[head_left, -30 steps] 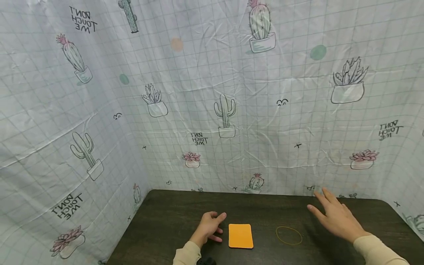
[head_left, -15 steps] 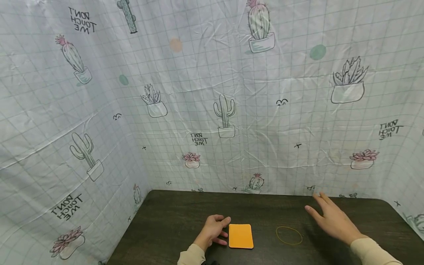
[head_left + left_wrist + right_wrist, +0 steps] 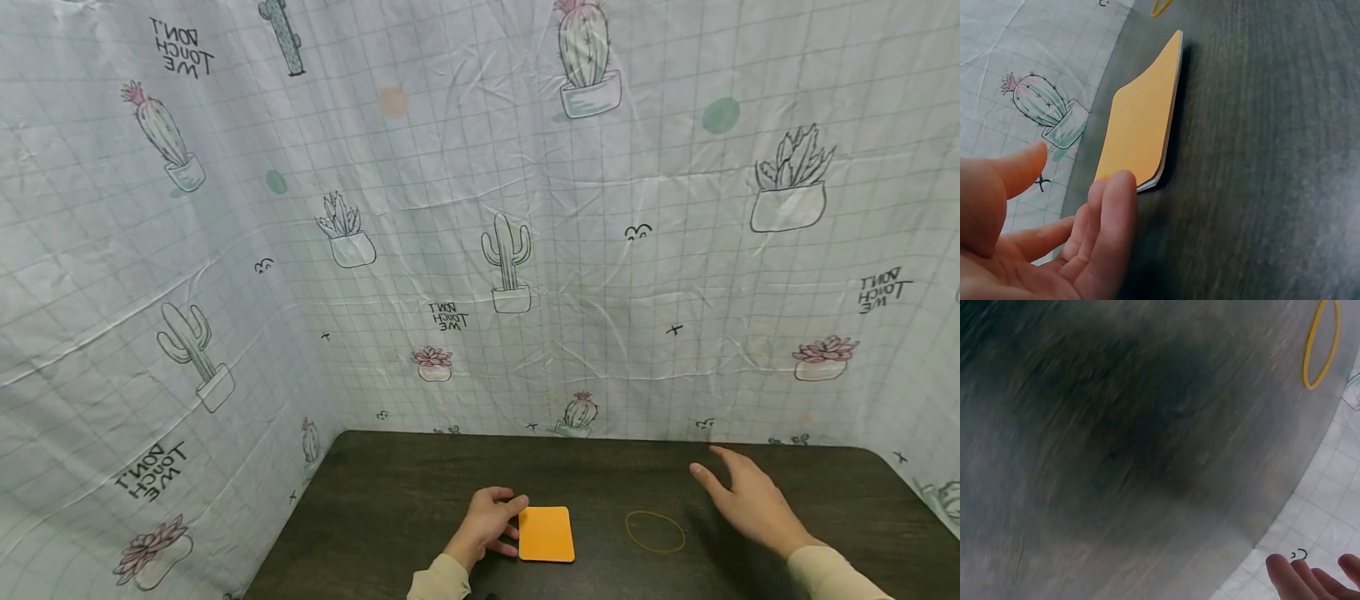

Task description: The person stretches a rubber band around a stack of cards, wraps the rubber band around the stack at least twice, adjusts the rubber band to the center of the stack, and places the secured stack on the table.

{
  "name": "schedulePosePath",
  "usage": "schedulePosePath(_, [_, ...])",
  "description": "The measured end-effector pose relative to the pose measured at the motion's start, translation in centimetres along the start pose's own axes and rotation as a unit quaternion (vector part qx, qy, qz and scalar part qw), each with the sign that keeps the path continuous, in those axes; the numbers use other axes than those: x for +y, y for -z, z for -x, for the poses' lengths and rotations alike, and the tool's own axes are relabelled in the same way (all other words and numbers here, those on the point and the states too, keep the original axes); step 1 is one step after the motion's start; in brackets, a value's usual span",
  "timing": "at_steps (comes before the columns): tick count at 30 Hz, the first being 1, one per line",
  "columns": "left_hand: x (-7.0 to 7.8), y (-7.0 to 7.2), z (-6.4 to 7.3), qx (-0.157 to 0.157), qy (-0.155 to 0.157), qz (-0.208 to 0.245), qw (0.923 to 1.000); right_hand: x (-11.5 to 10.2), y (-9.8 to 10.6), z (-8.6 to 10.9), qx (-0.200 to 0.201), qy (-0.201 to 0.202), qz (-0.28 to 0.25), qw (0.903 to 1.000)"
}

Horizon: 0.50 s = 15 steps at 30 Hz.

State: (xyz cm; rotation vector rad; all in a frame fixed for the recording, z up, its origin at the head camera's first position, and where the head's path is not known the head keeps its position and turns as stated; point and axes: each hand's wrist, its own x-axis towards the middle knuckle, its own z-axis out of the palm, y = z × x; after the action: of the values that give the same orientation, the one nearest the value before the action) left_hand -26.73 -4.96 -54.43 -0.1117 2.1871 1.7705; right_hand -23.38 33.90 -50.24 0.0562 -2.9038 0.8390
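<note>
Head view: my left hand [image 3: 486,521] is closer now, at nine o'clock by the orange pad [image 3: 547,535], so that seems in reach. My right hand [image 3: 752,504] is at three o'clock. Both grip nothing.

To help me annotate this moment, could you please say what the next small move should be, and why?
Probably the left hand should gently pinch the orange booklet: its fingertips are at the booklet's edge, without gripping it.
</note>
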Motion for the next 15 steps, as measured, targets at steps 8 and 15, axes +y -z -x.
schedulePosePath(8, [0.1, -0.4, 0.1, 0.015, -0.004, -0.019, 0.9997, 0.0, -0.7, -0.1, 0.01, -0.022, -0.026, 0.9994])
schedulePosePath(15, [0.1, -0.6, 0.3, 0.019, -0.012, -0.028, 0.9993, -0.2, -1.2, -0.3, -0.014, -0.065, -0.06, 0.996])
